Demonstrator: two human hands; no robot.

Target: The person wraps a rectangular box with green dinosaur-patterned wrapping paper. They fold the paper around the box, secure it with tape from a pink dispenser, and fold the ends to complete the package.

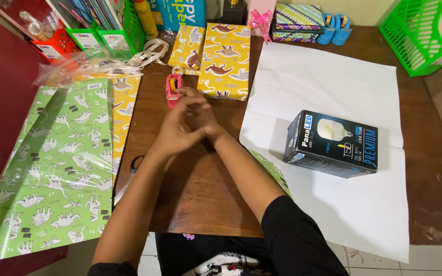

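Both hands meet over the brown worktop [195, 199], the left hand [176, 134] and right hand [200, 115] clasped, fingers pressed together and holding nothing. Just beyond them lies a pink tape dispenser [173, 89], touching the fingertips. Farther beyond the dispenser sit two yellow wrapped parcels [226, 59].

A small pink tape dispenser [173, 90] lies flat on the brown wooden table [195, 194], near its far edge, long axis pointing away, just left of the yellow dinosaur-wrapped parcels
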